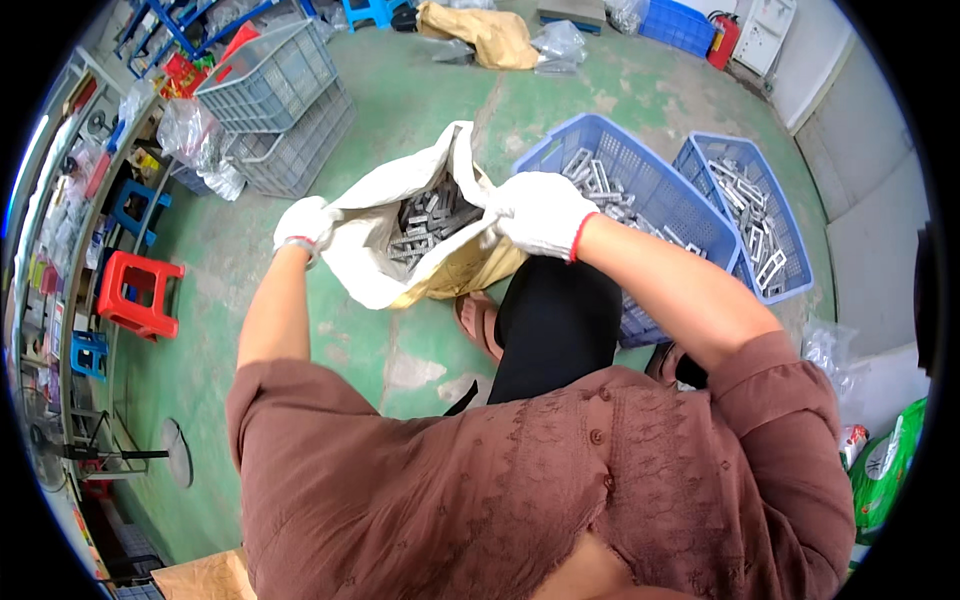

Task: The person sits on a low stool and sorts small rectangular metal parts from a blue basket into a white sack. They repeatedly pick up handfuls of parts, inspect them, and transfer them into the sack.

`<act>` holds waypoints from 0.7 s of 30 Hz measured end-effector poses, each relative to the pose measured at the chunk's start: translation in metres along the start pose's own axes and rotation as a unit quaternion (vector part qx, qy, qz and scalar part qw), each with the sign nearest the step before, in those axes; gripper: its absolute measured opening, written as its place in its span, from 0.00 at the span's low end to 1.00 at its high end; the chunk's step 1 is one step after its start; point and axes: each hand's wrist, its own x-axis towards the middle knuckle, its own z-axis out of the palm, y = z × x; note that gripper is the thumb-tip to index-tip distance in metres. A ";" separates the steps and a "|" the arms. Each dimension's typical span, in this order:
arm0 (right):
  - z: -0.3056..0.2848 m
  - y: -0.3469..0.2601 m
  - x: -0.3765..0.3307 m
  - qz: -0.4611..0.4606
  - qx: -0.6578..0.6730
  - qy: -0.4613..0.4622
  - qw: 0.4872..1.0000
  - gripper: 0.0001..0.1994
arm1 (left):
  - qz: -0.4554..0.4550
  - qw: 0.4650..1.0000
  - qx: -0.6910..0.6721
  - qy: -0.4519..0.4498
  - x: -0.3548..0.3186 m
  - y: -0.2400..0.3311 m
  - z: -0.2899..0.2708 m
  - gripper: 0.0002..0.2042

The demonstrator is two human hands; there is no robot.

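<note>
A woven sack [368, 262], white inside and yellowish outside, stands open in front of me with many small grey metal parts [432, 222] in it. My left hand [305, 224], in a white knit glove, is closed on the sack's left rim. On the other side my right hand [545, 214], gloved the same way, grips the bunched right rim. Between the two hands the sack's mouth is pulled wide. Right beside it stands a blue plastic crate [655, 180] holding longer silvery metal frames [600, 185].
A second blue crate [790, 205] with similar frames touches the first on the right. Stacked grey crates [285, 120] stand at the far left. A red stool [138, 295] is by the shelves on the left. Brown sacking [485, 35] lies on the green floor ahead.
</note>
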 end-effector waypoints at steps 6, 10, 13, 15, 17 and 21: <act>-0.016 -0.018 0.002 0.019 0.077 -0.034 0.996 0.08 | -0.223 0.905 -0.359 0.045 -0.032 -0.058 0.010 0.11; -0.019 -0.007 0.015 0.019 0.050 0.012 0.998 0.11 | -0.170 0.918 -0.354 0.056 0.033 -0.070 0.019 0.13; -0.035 0.009 0.021 0.086 0.084 -0.022 0.993 0.14 | -0.131 0.916 -0.376 0.043 0.080 -0.115 0.039 0.13; -0.019 0.034 0.013 0.079 0.074 0.046 0.993 0.15 | -0.190 0.887 -0.420 0.023 0.072 -0.068 0.027 0.12; -0.017 0.040 0.012 0.068 0.052 0.038 0.996 0.17 | -0.191 0.864 -0.465 0.014 0.061 -0.065 0.019 0.11; -0.035 0.059 0.016 -0.007 0.120 0.060 0.991 0.13 | -0.184 0.865 -0.466 -0.010 0.025 -0.043 -0.013 0.18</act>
